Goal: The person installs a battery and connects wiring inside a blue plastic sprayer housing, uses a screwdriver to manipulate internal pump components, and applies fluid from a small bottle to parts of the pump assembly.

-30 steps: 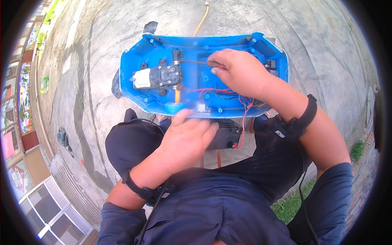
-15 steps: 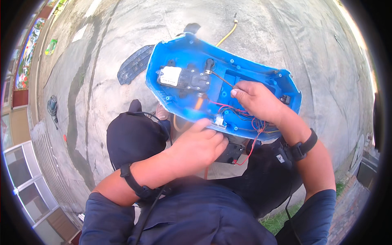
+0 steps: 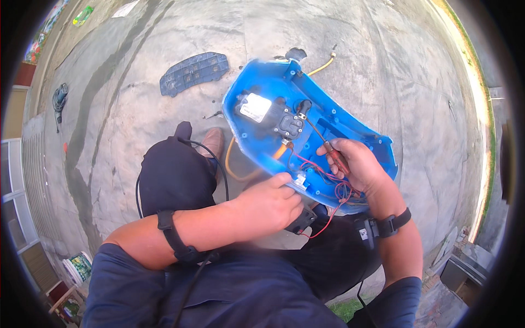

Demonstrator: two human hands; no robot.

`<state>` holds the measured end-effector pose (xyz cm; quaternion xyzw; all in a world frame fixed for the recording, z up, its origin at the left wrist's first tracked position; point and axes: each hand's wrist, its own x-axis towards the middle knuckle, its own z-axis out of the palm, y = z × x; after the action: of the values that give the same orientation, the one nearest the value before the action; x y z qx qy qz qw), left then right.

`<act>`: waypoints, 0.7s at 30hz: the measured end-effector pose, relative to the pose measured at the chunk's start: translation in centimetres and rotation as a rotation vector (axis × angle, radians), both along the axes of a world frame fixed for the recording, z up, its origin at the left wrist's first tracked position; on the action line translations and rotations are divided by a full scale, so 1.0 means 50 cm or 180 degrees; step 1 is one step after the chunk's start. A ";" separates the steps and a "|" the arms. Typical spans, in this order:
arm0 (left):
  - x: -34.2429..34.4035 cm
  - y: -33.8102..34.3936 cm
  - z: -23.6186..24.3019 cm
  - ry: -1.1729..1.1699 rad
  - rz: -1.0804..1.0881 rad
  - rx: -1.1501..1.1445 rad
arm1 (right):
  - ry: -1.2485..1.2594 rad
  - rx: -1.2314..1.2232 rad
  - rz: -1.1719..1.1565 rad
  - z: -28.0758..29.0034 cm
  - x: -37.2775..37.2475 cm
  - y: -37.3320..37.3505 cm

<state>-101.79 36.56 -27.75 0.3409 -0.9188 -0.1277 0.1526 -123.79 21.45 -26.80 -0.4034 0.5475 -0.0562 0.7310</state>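
Note:
A blue plastic housing (image 3: 262,82) is tilted over my lap with its inside facing up. My left hand (image 3: 269,203) is closed on its near edge, beside a small white fitting (image 3: 301,182). My right hand (image 3: 355,164) grips a screwdriver (image 3: 337,158) by its reddish-brown handle. The shaft runs up-left to the clamp by a black elbow fitting (image 3: 304,106); whether the tip is seated cannot be made out. That elbow adjoins a black pump (image 3: 289,123) with a white label. Red and black wires (image 3: 342,191) lie tangled below my right hand.
A dark ribbed plastic panel (image 3: 194,73) lies on the concrete ground beyond my left knee. A yellow hose (image 3: 322,66) extends past the far edge of the housing, and an orange-yellow one (image 3: 232,164) loops by my shoe. A dark tool-like object (image 3: 60,104) rests far left.
The housing has turned clockwise and shifted slightly right. My right hand has rotated, so the screwdriver handle now shows. My left hand stays at the near edge.

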 end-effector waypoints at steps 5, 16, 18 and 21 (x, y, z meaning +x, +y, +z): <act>-0.002 0.002 -0.005 0.0053 0.0001 0.0034 | -0.0107 -0.0156 0.0313 -0.020 -0.024 -0.009; -0.004 0.002 -0.012 0.0196 0.0037 -0.0082 | 0.0450 -0.1083 0.0556 -0.025 -0.006 0.004; -0.003 0.003 -0.012 0.0222 0.0046 -0.0094 | -0.0130 -0.0201 0.0193 -0.018 -0.017 -0.014; -0.002 0.008 -0.014 0.0174 0.0035 -0.0080 | -0.0026 -0.0277 0.0149 -0.008 -0.005 -0.009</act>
<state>-101.89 36.93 -28.45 0.3404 -0.9139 -0.1246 0.1825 -124.05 20.98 -27.21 -0.4473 0.5320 -0.0645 0.7161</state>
